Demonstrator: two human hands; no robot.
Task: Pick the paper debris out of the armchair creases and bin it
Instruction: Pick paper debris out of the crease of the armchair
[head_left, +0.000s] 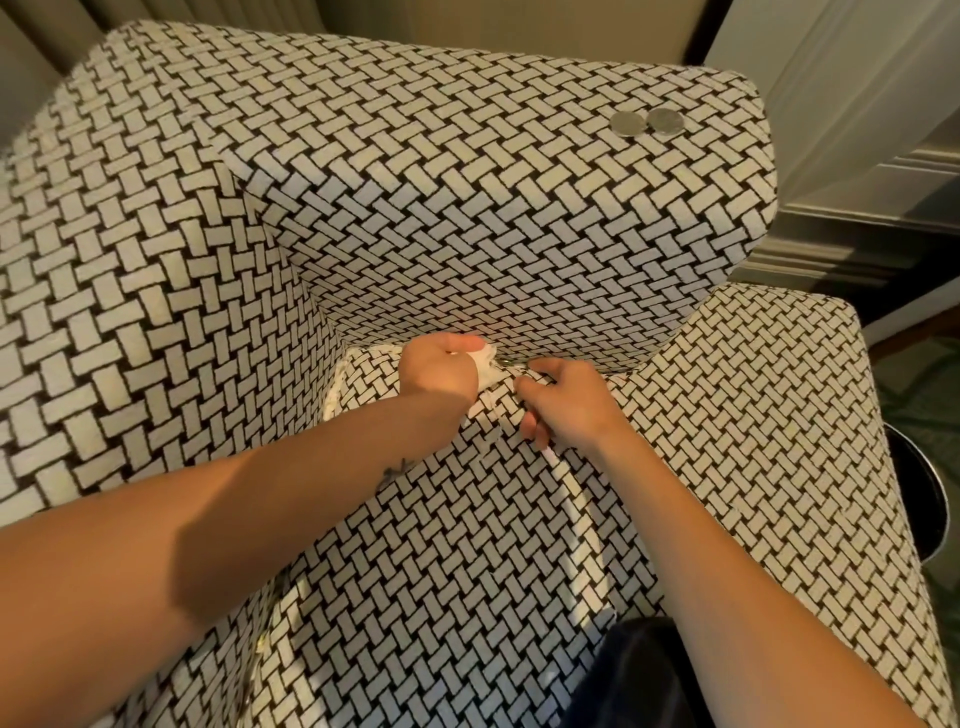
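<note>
The crumpled white paper (487, 365) sat at the crease where the seat cushion (467, 530) met the inner side of the armrest (519, 197). It was in the left hand (439, 370). This hand was closed around it, the fingers curled, and only a small part of the paper came out between thumb and fingers.

The right hand (569, 408) was just beside it, almost touching. Its fingers were bent and their tips lay on the cushion fabric right at the same crease, with the thumb lower, near the white piping of the cushion. I could not tell whether this hand gripped the fabric or only pressed on it.

Both forearms reached over the seat from the front. The whole armchair had a black and cream woven pattern. On the top of the armrest two silver coins (647, 123) lay side by side, touching each other. Behind the front corner of the chair, at the right, a dark round container (922, 499) with a shiny rim stood on the floor, mostly hidden.
</note>
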